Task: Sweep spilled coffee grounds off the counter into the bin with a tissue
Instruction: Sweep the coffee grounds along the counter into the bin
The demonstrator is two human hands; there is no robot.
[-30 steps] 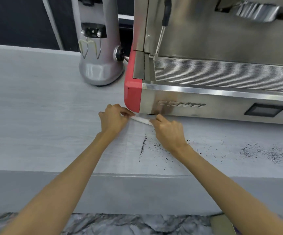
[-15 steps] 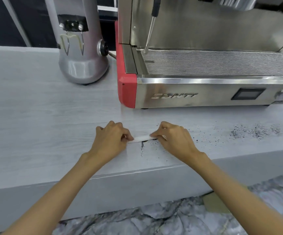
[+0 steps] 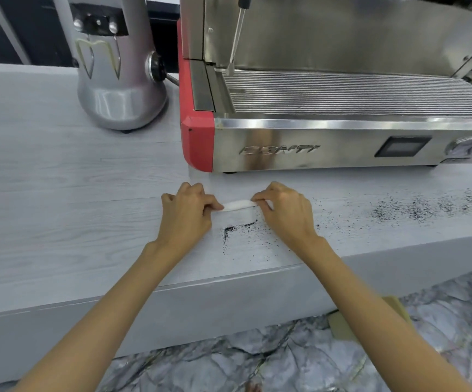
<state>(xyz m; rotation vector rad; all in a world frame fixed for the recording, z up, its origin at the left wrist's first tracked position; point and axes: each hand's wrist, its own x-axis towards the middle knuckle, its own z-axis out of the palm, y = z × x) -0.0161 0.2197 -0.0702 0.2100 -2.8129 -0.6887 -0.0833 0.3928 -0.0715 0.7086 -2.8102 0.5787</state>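
Observation:
A folded white tissue lies stretched on the pale grey counter. My left hand pinches its left end and my right hand pinches its right end. Just in front of the tissue a thin dark line of coffee grounds sits between my wrists, with loose specks nearer the counter's front edge. More scattered grounds cover the counter to the right. No bin is clearly in view.
A steel espresso machine with a red corner stands right behind my hands. A silver grinder stands at the back left. Below the counter's front edge lie a marbled floor and a brown cardboard piece.
Both hands have drawn the tissue toward the counter's front edge, away from the machine's base. The grounds now lie in a short line just ahead of the tissue.

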